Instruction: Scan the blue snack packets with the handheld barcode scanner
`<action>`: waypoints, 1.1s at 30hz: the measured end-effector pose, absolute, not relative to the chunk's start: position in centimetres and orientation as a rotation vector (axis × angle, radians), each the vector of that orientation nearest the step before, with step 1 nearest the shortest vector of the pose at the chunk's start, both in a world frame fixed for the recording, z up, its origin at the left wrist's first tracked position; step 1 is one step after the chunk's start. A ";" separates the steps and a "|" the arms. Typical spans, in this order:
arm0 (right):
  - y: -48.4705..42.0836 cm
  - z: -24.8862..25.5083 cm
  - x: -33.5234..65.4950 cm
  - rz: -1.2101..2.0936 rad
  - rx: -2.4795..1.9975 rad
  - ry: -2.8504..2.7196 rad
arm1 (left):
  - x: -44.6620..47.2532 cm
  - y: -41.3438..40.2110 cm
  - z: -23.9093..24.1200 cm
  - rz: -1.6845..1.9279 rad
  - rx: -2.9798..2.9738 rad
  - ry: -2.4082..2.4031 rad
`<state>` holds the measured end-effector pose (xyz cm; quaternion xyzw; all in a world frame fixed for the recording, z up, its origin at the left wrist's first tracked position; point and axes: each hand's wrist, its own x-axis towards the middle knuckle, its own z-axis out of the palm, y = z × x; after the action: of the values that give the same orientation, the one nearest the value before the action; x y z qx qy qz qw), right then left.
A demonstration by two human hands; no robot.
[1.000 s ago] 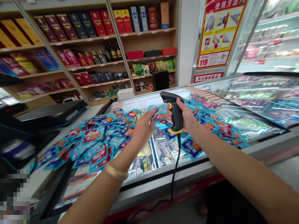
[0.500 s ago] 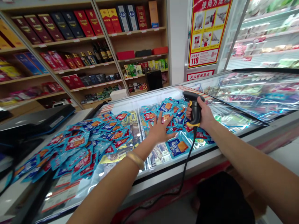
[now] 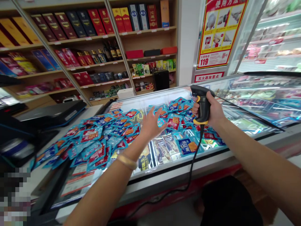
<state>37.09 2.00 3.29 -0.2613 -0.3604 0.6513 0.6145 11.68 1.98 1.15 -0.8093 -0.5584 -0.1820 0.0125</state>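
The chest freezer's sliding glass lid [image 3: 244, 124] carries two heaps of blue-and-red snack packets [image 3: 101, 138]; the left heap spills onto the adjoining white counter [image 3: 93, 111].

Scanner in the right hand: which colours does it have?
The scanner is black with yellow-orange trim at the trigger and the handle's base; the head view shows it best.

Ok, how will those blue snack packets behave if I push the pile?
Probably light and floppy: the snack packets are thin, flat pouches. Likely to slide and scatter: glossy film, loosely overlapped on the smooth glass freezer lid.
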 end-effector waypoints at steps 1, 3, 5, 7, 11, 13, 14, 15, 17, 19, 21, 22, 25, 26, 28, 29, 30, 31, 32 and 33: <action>2.0 3.6 36.1 1.517 -0.578 -0.846 | 10.2 1.8 1.5 -0.563 -2.462 -1.787; 1.9 4.2 33.6 1.564 -0.532 -0.864 | 7.0 1.6 2.0 -0.489 -2.364 -1.894; 1.9 4.5 30.6 1.647 -0.501 -0.877 | 4.1 1.3 2.1 -0.357 -2.306 -1.987; 1.8 4.4 27.5 1.741 -0.480 -0.907 | 1.7 1.1 1.8 -0.232 -2.324 -1.995; 1.8 3.1 22.8 1.910 -0.429 -0.945 | -0.9 1.0 0.9 -0.167 -2.469 -1.872; 1.7 2.2 21.8 1.969 -0.429 -0.953 | -1.2 0.9 0.6 -0.207 -2.509 -1.850; 1.7 1.8 21.5 1.988 -0.441 -0.950 | -1.2 0.9 0.6 -0.235 -2.526 -1.845; 1.7 1.4 21.5 1.999 -0.462 -0.941 | -1.2 0.8 0.6 -0.270 -2.543 -1.841; 1.6 0.8 21.7 2.009 -0.516 -0.922 | -1.0 0.7 0.8 -0.352 -2.563 -1.856; 1.5 0.6 22.1 2.003 -0.548 -0.911 | -0.8 0.5 1.1 -0.449 -2.527 -1.917; 1.5 0.5 22.3 1.996 -0.540 -0.913 | -0.7 0.4 1.4 -0.599 -2.410 -1.997; 1.4 0.5 22.4 1.992 -0.530 -0.919 | -0.6 0.3 1.6 -0.731 -2.325 -2.028; 1.3 0.4 22.5 1.978 -0.523 -0.947 | -0.5 0.2 2.0 -1.361 -2.043 -2.087; 1.3 0.4 22.5 1.976 -0.529 -0.961 | -0.5 0.2 2.0 -1.621 -1.960 -2.118; 1.1 0.4 22.4 1.984 -0.540 -1.001 | -0.3 0.3 2.2 -2.112 -1.816 -2.218; 1.0 0.3 22.4 1.993 -0.544 -1.027 | -0.2 0.3 2.2 -2.310 -1.753 -2.273; 1.0 0.3 22.4 2.003 -0.547 -1.057 | -0.1 0.3 2.3 -2.462 -1.700 -2.313; 0.9 0.2 22.4 2.012 -0.550 -1.088 | 0.0 0.4 2.3 -2.563 -1.658 -2.336; 0.8 0.1 22.3 2.022 -0.551 -1.117 | 0.1 0.4 2.3 -2.626 -1.629 -2.337; 0.8 0.1 22.3 2.031 -0.553 -1.143 | 0.2 0.4 2.2 -2.662 -1.611 -2.331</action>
<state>22.30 0.75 0.07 -0.2151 -0.4444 0.7896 0.3643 0.17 0.41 2.25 -0.3859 -0.5582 -0.6375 -0.3647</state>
